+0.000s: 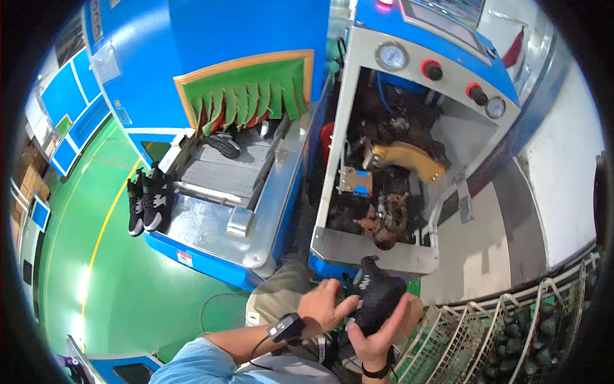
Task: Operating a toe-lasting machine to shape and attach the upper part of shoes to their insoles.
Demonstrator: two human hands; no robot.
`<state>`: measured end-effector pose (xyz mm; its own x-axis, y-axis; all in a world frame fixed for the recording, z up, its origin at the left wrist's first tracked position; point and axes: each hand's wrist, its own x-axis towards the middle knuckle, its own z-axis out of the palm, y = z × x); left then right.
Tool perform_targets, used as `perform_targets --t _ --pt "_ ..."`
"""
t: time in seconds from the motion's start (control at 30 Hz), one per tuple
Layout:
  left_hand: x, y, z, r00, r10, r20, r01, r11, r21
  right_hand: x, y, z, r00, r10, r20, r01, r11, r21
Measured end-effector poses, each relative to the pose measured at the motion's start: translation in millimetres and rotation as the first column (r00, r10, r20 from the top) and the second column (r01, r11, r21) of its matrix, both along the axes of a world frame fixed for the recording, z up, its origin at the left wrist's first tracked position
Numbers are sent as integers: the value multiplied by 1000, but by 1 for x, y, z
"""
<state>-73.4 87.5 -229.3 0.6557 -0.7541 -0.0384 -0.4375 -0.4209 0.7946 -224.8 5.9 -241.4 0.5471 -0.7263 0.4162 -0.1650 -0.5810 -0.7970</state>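
Note:
A black shoe (378, 299) with pale marks on its side is held low before me, its narrow end pointing up toward the open machine. My right hand (378, 329) is closed around its near and right side, the thumb and fingers apart across the black surface. On the opposite side, my left hand (325, 306) has bent fingers against the shoe's left edge; what its fingertips grip there is partly hidden. Just beyond the shoe stands the metal front lip (377, 251) of the open machine.
Green strip flaps (256, 96) hang over a conveyor (220, 168) carrying a dark shoe (222, 145). Two black-and-white shoes (146, 203) stand at its left edge. The open machine holds a yellow clamp arm (409, 160). Right of me, a wire rack (470, 329) bears several dark rounded pieces (511, 339).

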Motion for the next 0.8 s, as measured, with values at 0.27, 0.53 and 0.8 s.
perform_targets --t 0.27,0.53,0.8 --pt "8 13 -2 939 -327 108 343 857 -384 -4 -41 29 901 133 413 -384 687 617" --pt "48 -12 26 874 -402 -275 240 847 -475 35 -110 136 893 178 414 -361 833 420" --pt "39 -3 -38 885 -439 -153 426 898 -113 110 -179 215 968 173 -181 -155 982 109"
